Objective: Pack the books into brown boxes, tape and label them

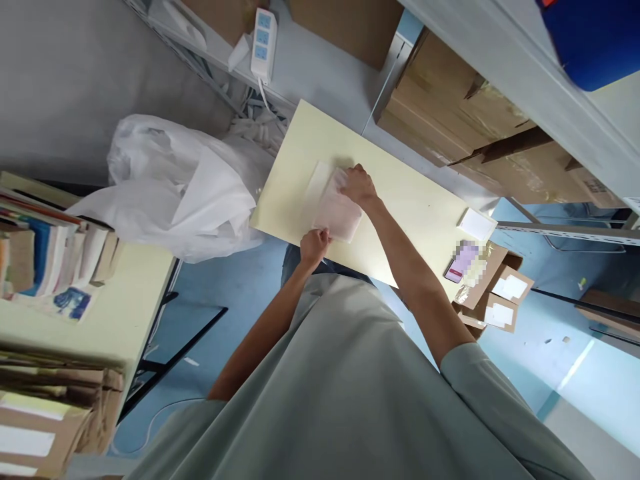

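Note:
A thin, pale pinkish-white packet (339,208), seemingly wrapped in translucent plastic, lies on the light yellow table (410,200). My left hand (315,247) is closed on its lower left corner, near the table's front edge. At the packet's upper right edge, my right hand (359,185) is curled with the fingers bent down onto the wrapping. A flat, whitish translucent sheet shows along the packet's left side. My right hand hides the packet's upper right corner.
Left of the table is a big white plastic bag (185,187). A phone (461,261) and a white box (476,225) lie at the table's right end. Cardboard boxes (450,100) and a power strip (263,45) are behind. Books (55,247) stand on another table at left.

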The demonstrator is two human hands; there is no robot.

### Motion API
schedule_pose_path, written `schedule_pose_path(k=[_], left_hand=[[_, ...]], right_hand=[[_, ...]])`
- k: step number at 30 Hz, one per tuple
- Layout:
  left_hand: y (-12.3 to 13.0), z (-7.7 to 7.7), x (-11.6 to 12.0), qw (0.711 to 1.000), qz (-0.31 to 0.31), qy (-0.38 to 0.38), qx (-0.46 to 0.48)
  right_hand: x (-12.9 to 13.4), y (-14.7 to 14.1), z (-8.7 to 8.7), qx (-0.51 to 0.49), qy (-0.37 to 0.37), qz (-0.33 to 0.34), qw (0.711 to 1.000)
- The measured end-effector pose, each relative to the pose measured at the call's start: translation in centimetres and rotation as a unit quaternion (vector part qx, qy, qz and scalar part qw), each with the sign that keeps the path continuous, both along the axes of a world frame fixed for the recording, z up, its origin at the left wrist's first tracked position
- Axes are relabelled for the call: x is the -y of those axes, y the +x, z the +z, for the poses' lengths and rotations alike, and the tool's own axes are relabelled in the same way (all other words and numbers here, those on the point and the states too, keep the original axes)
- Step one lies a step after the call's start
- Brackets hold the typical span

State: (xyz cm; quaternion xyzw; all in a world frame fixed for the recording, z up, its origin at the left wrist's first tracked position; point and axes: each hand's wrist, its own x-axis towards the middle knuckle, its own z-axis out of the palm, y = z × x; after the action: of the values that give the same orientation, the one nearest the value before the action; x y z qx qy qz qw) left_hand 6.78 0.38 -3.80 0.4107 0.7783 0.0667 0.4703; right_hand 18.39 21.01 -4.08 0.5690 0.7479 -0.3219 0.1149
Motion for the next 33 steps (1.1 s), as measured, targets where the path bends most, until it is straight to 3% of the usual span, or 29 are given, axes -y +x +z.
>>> schedule_pose_path(k=[4, 7, 11, 15, 19, 22, 25, 28, 31, 33], left_hand=[[-1.5, 1.3, -1.7, 0.994, -0.081, -0.044, -0.055], [-2.6, 2.2, -3.9, 0.983, -0.127, -0.003, -0.133], [-3.9, 1.6, -6.9, 0.963, -0.193, 0.154, -0.106], [-4.9, -0.5, -7.9, 0.948, -0.236, 0.204, -0.068], [-4.6, -1.7, -7.1, 0.939, -0.258, 0.216, -0.079], [-2.1, -1.5, -5.9, 0.929, -0.283, 0.221, -0.089], [2.5, -0.8, -4.6, 0.924, -0.304, 0.204, -0.112], [7.0, -0.1, -3.6, 0.923, -0.31, 0.192, -0.121], [9.3, 0.4, -3.4, 0.924, -0.307, 0.197, -0.113], [9.2, 0.5, -3.7, 0.925, -0.311, 0.197, -0.09]], right_hand=[[1.3, 0.2, 0.2, -0.035, 0.012, -0.05, 0.998], [4.6, 2.7, 0.6, -0.142, 0.05, -0.122, 0.981], [11.1, 6.6, 0.3, -0.231, 0.079, -0.295, 0.924], [16.3, 7.1, -1.0, -0.294, -0.042, -0.402, 0.866], [18.0, 6.9, -1.8, -0.366, -0.079, -0.478, 0.794], [18.1, 9.6, -1.6, -0.378, -0.07, -0.518, 0.764], [18.3, 14.3, -0.4, -0.373, -0.044, -0.528, 0.762], [18.8, 18.3, 1.9, -0.356, -0.007, -0.505, 0.786], [19.0, 19.4, 4.6, -0.331, 0.04, -0.474, 0.815], [19.0, 18.4, 6.3, -0.311, 0.062, -0.445, 0.837]])
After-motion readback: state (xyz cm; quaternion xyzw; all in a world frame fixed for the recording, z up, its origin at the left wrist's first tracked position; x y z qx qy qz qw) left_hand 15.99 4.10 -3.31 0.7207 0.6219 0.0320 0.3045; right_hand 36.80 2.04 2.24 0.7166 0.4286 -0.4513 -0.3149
